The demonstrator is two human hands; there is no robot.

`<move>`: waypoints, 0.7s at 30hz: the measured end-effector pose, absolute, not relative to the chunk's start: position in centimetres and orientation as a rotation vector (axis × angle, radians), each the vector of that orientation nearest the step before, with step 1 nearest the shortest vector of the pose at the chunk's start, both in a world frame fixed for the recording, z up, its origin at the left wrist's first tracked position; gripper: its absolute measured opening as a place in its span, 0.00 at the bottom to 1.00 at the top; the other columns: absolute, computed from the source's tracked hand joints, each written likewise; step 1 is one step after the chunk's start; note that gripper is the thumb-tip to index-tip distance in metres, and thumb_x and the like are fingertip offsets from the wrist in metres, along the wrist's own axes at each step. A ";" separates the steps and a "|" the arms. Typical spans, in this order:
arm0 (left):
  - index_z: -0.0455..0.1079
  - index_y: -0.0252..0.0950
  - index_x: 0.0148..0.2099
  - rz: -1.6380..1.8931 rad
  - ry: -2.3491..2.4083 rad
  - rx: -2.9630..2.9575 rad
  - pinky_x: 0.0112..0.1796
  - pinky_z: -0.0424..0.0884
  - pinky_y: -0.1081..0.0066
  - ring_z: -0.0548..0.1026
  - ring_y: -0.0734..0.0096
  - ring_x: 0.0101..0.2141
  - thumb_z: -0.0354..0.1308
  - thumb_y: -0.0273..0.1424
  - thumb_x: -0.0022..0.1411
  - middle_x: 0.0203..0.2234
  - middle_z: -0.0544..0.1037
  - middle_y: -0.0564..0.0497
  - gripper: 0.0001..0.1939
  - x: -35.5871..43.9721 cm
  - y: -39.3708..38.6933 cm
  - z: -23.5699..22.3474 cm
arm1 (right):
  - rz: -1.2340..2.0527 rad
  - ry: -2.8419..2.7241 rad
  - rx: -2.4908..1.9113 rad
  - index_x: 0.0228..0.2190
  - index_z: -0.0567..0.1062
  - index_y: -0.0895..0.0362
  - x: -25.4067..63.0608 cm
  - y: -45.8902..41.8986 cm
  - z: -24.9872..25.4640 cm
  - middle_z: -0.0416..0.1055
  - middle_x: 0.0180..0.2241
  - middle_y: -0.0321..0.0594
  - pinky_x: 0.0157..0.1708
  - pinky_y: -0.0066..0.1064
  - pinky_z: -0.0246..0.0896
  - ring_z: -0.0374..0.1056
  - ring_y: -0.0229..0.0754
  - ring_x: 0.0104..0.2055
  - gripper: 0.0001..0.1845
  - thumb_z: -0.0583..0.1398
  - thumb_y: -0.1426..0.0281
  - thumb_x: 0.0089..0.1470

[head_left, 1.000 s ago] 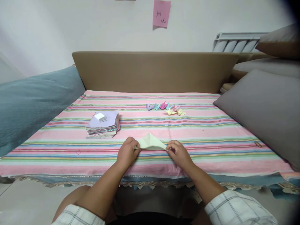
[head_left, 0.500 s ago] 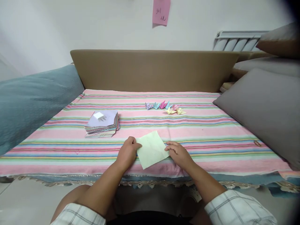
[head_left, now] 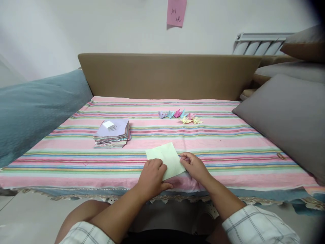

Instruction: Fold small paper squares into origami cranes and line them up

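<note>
We have a pale green sheet of origami paper [head_left: 172, 156] lying flat on the striped cloth [head_left: 218, 142], close to its near edge and between our two hands. It looks roughly square, so we find no clear long axis; what matters is its slant. The far edge climbs from left to right, and the right-hand edge runs from the far corner down toward us. Our left hand [head_left: 154, 178] covers the near left part, and we cannot see the corner beneath it. Its fingers bend loosely over the paper, while its thumb is spread apart toward the right, beyond the near edge. Our right hand [head_left: 193, 166] sits just outside the right-hand edge, thumb and forefinger meeting it about midway; we cannot tell whether they pinch it or only touch. From these fingertips the sheet extends leftward; from the left fingers it extends away and to the right. The left hand overlaps more of it, whereas the right is nearer the far corner.

Well apart, beyond the far edge, stand small folded paper cranes [head_left: 178, 114]. To the left lies a stack of paper squares [head_left: 113, 135], with a white plug adapter [head_left: 108, 125] on top.
</note>
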State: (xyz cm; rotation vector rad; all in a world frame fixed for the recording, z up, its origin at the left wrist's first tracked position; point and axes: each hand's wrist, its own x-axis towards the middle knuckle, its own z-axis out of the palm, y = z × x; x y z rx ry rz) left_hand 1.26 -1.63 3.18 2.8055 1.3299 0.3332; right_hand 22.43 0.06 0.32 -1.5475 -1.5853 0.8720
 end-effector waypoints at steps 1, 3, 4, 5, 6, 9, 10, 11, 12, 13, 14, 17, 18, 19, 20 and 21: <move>0.65 0.36 0.36 0.298 1.352 2.818 0.38 0.62 0.62 0.66 0.59 0.38 0.62 0.48 0.46 0.35 0.67 0.48 0.23 1.4 -1.7 3.1 | 0.916 -1.555 -1.540 0.39 0.71 0.57 22.4 0.0 0.4 0.71 0.34 0.40 0.36 0.32 0.64 0.68 0.40 0.34 0.15 0.55 0.66 0.49; 0.64 0.36 0.36 0.240 1.379 2.836 0.37 0.62 0.64 0.66 0.61 0.38 0.62 0.43 0.49 0.35 0.68 0.48 0.18 1.5 -1.5 3.0 | 0.985 -1.516 -1.519 0.40 0.71 0.57 22.4 0.0 0.4 0.71 0.32 0.39 0.33 0.31 0.64 0.68 0.39 0.31 0.15 0.55 0.64 0.50; 0.65 0.36 0.36 0.216 1.382 2.845 0.35 0.62 0.65 0.67 0.62 0.37 0.61 0.40 0.51 0.35 0.68 0.48 0.15 1.4 -1.5 3.0 | 1.000 -1.511 -1.510 0.40 0.70 0.57 22.4 0.0 0.3 0.71 0.32 0.39 0.31 0.31 0.64 0.68 0.39 0.30 0.16 0.55 0.64 0.51; 0.65 0.36 0.35 0.195 1.380 2.857 0.34 0.62 0.66 0.67 0.63 0.36 0.60 0.38 0.52 0.34 0.68 0.48 0.12 1.4 -1.4 3.1 | 0.996 -1.522 -1.500 0.40 0.71 0.56 22.5 0.0 0.3 0.71 0.32 0.39 0.31 0.31 0.64 0.68 0.39 0.30 0.16 0.55 0.63 0.51; 0.65 0.36 0.34 0.182 1.373 2.871 0.33 0.62 0.67 0.67 0.63 0.35 0.58 0.36 0.54 0.33 0.68 0.48 0.09 1.3 -1.4 3.1 | 0.966 -1.554 -1.492 0.40 0.71 0.56 22.6 0.1 0.2 0.71 0.32 0.39 0.31 0.31 0.65 0.68 0.39 0.31 0.15 0.54 0.64 0.51; 0.66 0.36 0.31 0.180 1.357 2.897 0.30 0.59 0.68 0.67 0.66 0.32 0.53 0.30 0.57 0.31 0.68 0.48 0.04 1.1 -1.2 3.0 | 0.710 -1.794 -1.470 0.41 0.72 0.54 23.1 0.3 0.0 0.71 0.38 0.41 0.39 0.35 0.64 0.67 0.42 0.39 0.15 0.53 0.71 0.51; 0.67 0.36 0.30 0.187 1.352 2.901 0.30 0.58 0.69 0.66 0.67 0.31 0.51 0.30 0.58 0.31 0.68 0.48 0.06 1.0 -1.1 3.0 | 0.596 -1.895 -1.453 0.42 0.72 0.54 23.3 0.4 0.0 0.70 0.41 0.42 0.43 0.37 0.62 0.66 0.44 0.43 0.17 0.53 0.73 0.50; 0.67 0.36 0.30 0.197 1.343 2.909 0.29 0.58 0.69 0.66 0.68 0.30 0.49 0.29 0.60 0.30 0.69 0.49 0.08 0.9 -1.0 2.9 | 0.490 -1.984 -1.430 0.44 0.71 0.53 23.5 0.4 0.1 0.68 0.44 0.42 0.46 0.39 0.61 0.64 0.45 0.47 0.19 0.53 0.76 0.49; 0.67 0.36 0.29 0.208 1.333 2.918 0.29 0.57 0.69 0.66 0.68 0.30 0.48 0.29 0.61 0.29 0.69 0.49 0.10 0.8 -0.9 2.8 | 0.403 -2.057 -1.405 0.46 0.70 0.53 23.7 0.4 0.1 0.67 0.46 0.43 0.48 0.40 0.59 0.61 0.45 0.49 0.22 0.52 0.77 0.48; 0.68 0.36 0.29 0.222 1.321 2.926 0.29 0.56 0.70 0.65 0.69 0.30 0.47 0.29 0.61 0.29 0.69 0.49 0.11 0.6 -0.8 2.8 | 0.338 -2.112 -1.377 0.47 0.69 0.52 23.9 0.4 0.2 0.65 0.48 0.44 0.50 0.41 0.57 0.59 0.46 0.51 0.24 0.52 0.78 0.48; 0.68 0.36 0.29 0.243 1.302 2.934 0.30 0.56 0.70 0.65 0.69 0.31 0.46 0.28 0.61 0.29 0.69 0.49 0.12 0.4 -0.7 2.8 | 0.290 -2.150 -1.353 0.48 0.68 0.52 24.1 0.4 0.3 0.63 0.50 0.44 0.51 0.41 0.57 0.58 0.46 0.52 0.25 0.53 0.79 0.47; 0.69 0.37 0.31 0.354 1.229 2.916 0.33 0.58 0.69 0.65 0.68 0.34 0.45 0.29 0.63 0.32 0.70 0.50 0.12 -0.3 -0.6 3.1 | 0.186 -2.230 -1.298 0.49 0.67 0.53 24.5 0.3 0.6 0.61 0.52 0.45 0.52 0.42 0.56 0.56 0.47 0.54 0.26 0.54 0.79 0.47; 0.69 0.37 0.32 0.397 1.191 2.907 0.35 0.58 0.69 0.65 0.67 0.35 0.45 0.30 0.63 0.33 0.70 0.50 0.13 -0.6 -0.5 3.2 | 0.153 -2.248 -1.289 0.49 0.68 0.53 24.6 0.3 0.7 0.60 0.53 0.46 0.52 0.43 0.55 0.55 0.48 0.54 0.25 0.55 0.78 0.47; 0.69 0.38 0.33 0.434 1.146 2.902 0.37 0.59 0.68 0.65 0.67 0.36 0.44 0.31 0.64 0.34 0.70 0.50 0.13 -0.8 -0.5 3.3 | 0.116 -2.260 -1.285 0.48 0.68 0.53 24.7 0.3 0.8 0.60 0.53 0.46 0.52 0.44 0.54 0.55 0.49 0.55 0.24 0.55 0.77 0.47; 0.69 0.38 0.33 0.459 1.103 2.898 0.38 0.59 0.68 0.65 0.67 0.37 0.43 0.31 0.64 0.35 0.71 0.50 0.14 -0.9 -0.5 3.3 | 0.076 -2.266 -1.283 0.47 0.69 0.53 24.7 0.3 0.9 0.60 0.53 0.46 0.52 0.45 0.54 0.54 0.49 0.55 0.23 0.56 0.77 0.48; 0.70 0.39 0.34 0.475 1.074 2.892 0.39 0.59 0.68 0.65 0.67 0.38 0.43 0.31 0.65 0.35 0.71 0.50 0.14 -1.1 -0.4 3.4 | 0.037 -2.268 -1.280 0.46 0.71 0.53 24.7 0.3 0.9 0.61 0.53 0.46 0.51 0.45 0.53 0.54 0.50 0.55 0.21 0.56 0.76 0.48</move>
